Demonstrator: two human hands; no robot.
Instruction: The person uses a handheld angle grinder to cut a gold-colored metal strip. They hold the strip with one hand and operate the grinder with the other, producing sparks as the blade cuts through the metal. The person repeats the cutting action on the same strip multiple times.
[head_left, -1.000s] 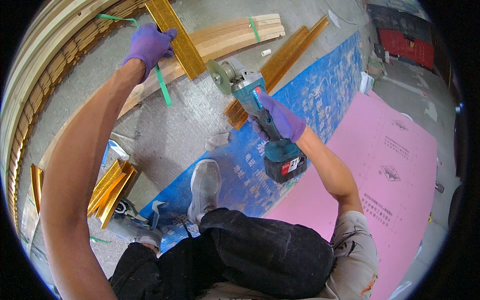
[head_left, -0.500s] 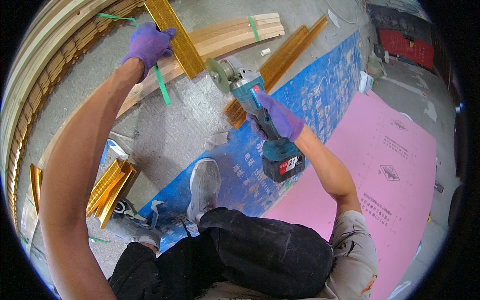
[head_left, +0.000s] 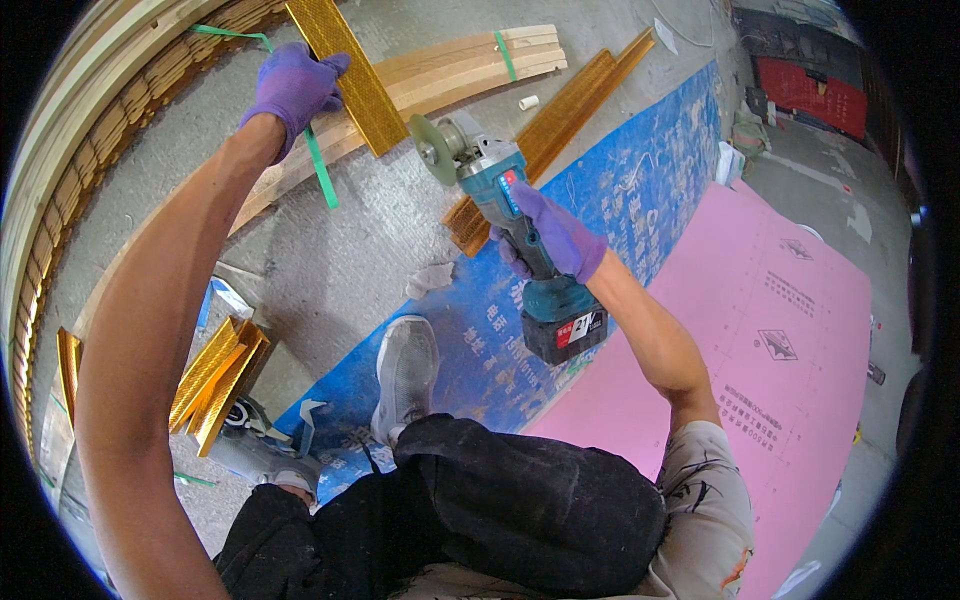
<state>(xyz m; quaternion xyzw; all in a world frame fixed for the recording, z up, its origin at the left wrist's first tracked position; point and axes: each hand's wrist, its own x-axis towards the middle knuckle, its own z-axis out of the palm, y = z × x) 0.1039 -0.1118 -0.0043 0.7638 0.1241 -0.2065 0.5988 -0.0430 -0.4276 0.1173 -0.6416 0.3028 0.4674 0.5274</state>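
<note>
Pale wood and gold-edged strips [head_left: 130, 100] curve along the left rim, where the picture cuts them off. Nearer the lower left, short gold pieces [head_left: 220, 375] lie crossed on the concrete floor [head_left: 330, 270], partly hiding a dark object beside them that is hard to make out. The left hand [head_left: 292, 92], in a purple glove, has its fingers clamped on the edge of a gold strip [head_left: 365, 95]; the fingertips are hidden, and the strip's far end runs out at the top. Behind it, this strip covers part of a pale wood bundle [head_left: 480, 70] tied with green strap. Just beside the strip's lower end stands the disc [head_left: 432, 150] of an angle grinder [head_left: 495, 185]; whether they touch, I cannot tell. Longer gold lengths [head_left: 570, 100] lie beyond, partly covered by the tool. The right hand [head_left: 562, 235], also gloved, closes its fingers around the grinder's handle, above a dark battery [head_left: 562, 328]. Further right, a blue sheet [head_left: 630, 180] runs under a pink board [head_left: 740, 340], which the right forearm partly covers.
</note>
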